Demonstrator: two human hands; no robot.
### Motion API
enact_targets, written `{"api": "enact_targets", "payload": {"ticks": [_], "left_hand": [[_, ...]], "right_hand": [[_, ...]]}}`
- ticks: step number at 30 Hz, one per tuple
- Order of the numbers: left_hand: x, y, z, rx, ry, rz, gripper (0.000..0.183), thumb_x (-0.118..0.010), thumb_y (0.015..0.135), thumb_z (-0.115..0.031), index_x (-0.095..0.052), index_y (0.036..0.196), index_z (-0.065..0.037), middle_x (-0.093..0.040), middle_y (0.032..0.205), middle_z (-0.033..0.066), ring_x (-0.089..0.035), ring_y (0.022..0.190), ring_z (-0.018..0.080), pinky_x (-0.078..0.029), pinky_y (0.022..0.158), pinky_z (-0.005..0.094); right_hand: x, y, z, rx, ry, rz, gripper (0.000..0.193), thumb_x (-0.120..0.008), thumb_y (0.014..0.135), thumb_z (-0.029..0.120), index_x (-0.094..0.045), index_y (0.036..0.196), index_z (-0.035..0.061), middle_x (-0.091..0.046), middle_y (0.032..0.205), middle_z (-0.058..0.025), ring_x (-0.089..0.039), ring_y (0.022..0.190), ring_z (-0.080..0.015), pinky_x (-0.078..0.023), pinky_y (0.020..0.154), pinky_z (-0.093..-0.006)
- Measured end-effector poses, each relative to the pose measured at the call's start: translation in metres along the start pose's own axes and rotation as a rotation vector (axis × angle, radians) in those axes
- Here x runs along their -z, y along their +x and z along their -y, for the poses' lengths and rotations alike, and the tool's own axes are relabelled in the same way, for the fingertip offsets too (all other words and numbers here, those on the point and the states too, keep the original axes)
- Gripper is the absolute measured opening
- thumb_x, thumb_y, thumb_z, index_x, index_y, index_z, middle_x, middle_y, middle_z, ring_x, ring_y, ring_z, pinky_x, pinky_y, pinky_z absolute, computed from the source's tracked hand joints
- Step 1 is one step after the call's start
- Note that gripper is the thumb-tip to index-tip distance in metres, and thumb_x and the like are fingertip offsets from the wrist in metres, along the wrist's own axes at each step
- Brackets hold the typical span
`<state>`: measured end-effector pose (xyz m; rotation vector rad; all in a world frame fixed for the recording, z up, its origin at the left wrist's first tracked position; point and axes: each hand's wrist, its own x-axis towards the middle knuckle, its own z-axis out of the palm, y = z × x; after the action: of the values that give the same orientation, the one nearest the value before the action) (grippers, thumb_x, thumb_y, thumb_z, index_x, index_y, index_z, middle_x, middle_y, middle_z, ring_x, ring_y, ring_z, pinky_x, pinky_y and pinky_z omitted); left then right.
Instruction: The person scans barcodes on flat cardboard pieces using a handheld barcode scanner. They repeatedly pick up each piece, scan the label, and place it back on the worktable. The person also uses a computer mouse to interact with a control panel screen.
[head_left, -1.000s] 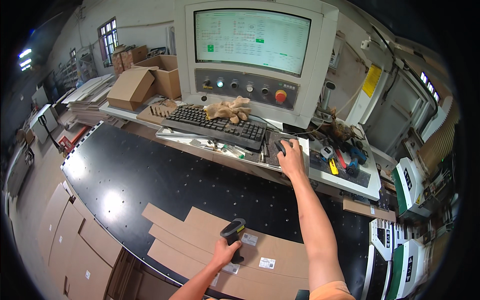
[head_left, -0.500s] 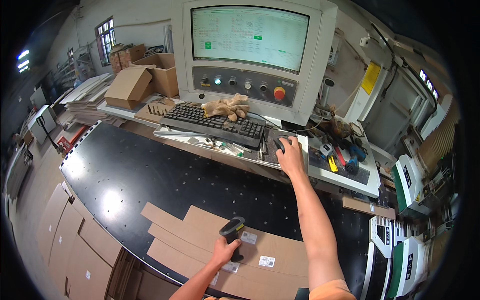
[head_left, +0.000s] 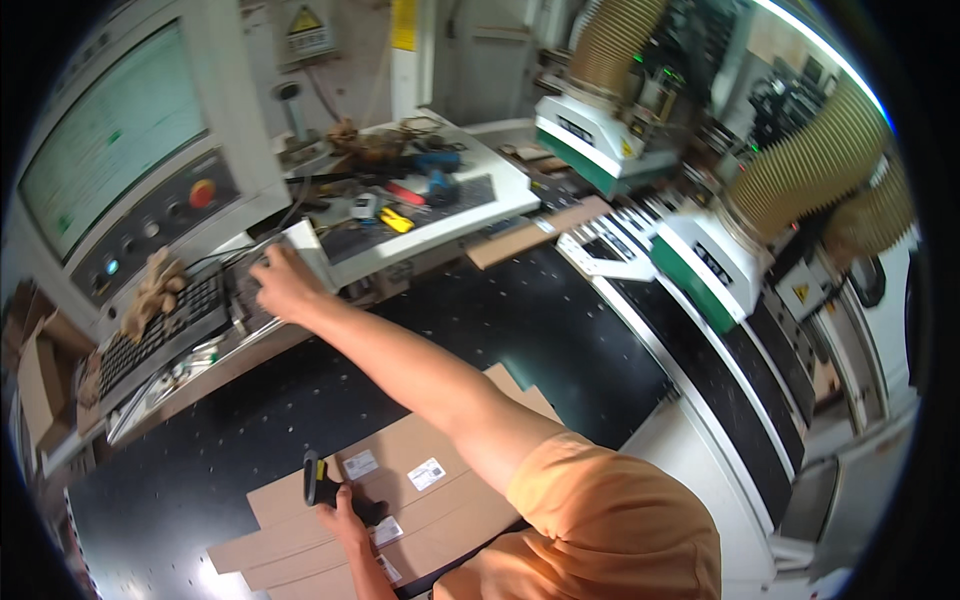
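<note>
A dark handheld scanner [head_left: 320, 483] with a yellow patch is over the near part of the black table [head_left: 570, 310]. The left hand [head_left: 343, 515] is closed around its handle; whether the scanner touches the cardboard [head_left: 435, 515] beneath, I cannot tell. That cardboard lies flat on the near side of the table and bears white labels [head_left: 426, 474].

The right arm, in an orange sleeve [head_left: 600, 490], stretches across the table. Past the table's far edge, the right hand [head_left: 287, 287] is bent down with curled fingers; blur hides whether they grip anything.

Also beyond the table's far edge, left of that hand, are a black keyboard [head_left: 165, 345], a pair of tan gloves [head_left: 152, 293] on it, and a tilted screen [head_left: 110, 140] with a red button [head_left: 202, 193] below. On a white bench [head_left: 512, 185] past the same edge lie a tape measure [head_left: 365, 208], a yellow tool [head_left: 396, 220] and a blue tool [head_left: 440, 187].

Right of the table stands a white-and-green machine head [head_left: 710, 255] under a ribbed tan hose [head_left: 815, 150].
</note>
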<state>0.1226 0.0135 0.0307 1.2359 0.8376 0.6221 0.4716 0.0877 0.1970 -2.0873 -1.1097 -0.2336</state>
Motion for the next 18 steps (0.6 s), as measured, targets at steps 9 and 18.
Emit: {"api": "enact_targets", "payload": {"ticks": [9,18], "left_hand": [[0.005,0.003,0.002,-0.041,0.096,0.006,0.023,-0.066,0.089,-0.016,-0.067,0.096,0.006,-0.068,0.086,0.0080,-0.063,0.076,0.0153,-0.052,0.071,0.0300],[-0.003,-0.003,-0.007,-0.034,0.014,0.000,0.020,-0.066,0.089,-0.013,-0.066,0.096,0.005,-0.069,0.086,0.0089,-0.065,0.075,0.0162,-0.054,0.070,0.0306]], "right_hand": [[0.010,-0.004,0.005,0.063,-0.063,-0.019,0.032,-0.065,0.084,0.012,-0.070,0.114,-0.0001,-0.051,0.129,-0.0330,-0.049,0.125,-0.0500,-0.044,0.109,-0.0530],[0.012,-0.004,0.007,0.021,-0.050,0.014,0.034,-0.064,0.084,0.013,-0.069,0.116,0.0021,-0.051,0.131,-0.0310,-0.050,0.125,-0.0484,-0.045,0.108,-0.0518]]}}
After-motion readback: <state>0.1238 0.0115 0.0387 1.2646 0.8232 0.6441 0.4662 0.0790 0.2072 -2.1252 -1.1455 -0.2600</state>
